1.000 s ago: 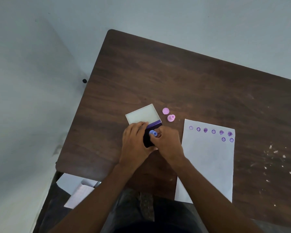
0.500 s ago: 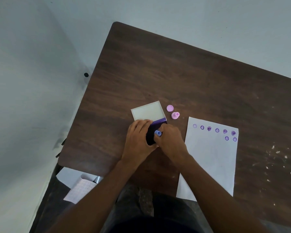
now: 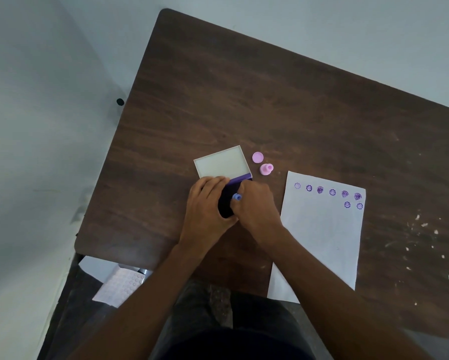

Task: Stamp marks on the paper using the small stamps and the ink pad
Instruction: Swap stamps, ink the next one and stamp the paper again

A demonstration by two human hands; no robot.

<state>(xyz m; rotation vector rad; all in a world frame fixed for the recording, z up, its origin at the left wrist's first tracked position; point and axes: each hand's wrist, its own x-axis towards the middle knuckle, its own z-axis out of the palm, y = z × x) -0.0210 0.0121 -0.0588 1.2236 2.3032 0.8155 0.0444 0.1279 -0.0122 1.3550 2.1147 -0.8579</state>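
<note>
— Left hand [image 3: 208,209]: lies over the ink pad [image 3: 227,203], fingers curved down on its left edge, surely to keep it from sliding under pressure.

— And the right hand [image 3: 256,207]?

— Curled tight round a small blue stamp [image 3: 237,196], only the round top visible between the fingers. Seems pressed down into the dark purple pad, probably to take ink; the contact itself hidden.

— Why open like that, the lid [image 3: 222,162]?

— Flipped back toward 12 o'clock from the pad, hinged on a purple strip, out of the way. Pale, flat, rectangular, with a thin raised rim; looks like hard plastic.

— Other stamps?

— Pink stamp [image 3: 266,169] at 2 o'clock from the hands, standing on a wide base with a narrow knob; beside it a pink cap [image 3: 257,157], round and smooth. Placed near, probably to swap quickly.

— The paper [image 3: 319,242]?

— At 3 o'clock from the hands, flat on the brown wood-grain table [image 3: 270,87], near corner hanging over the edge. White, thin, matte. Purple marks [image 3: 332,192] in a row along the far edge, two more beneath at the right, so most of the sheet not yet filled.
</note>
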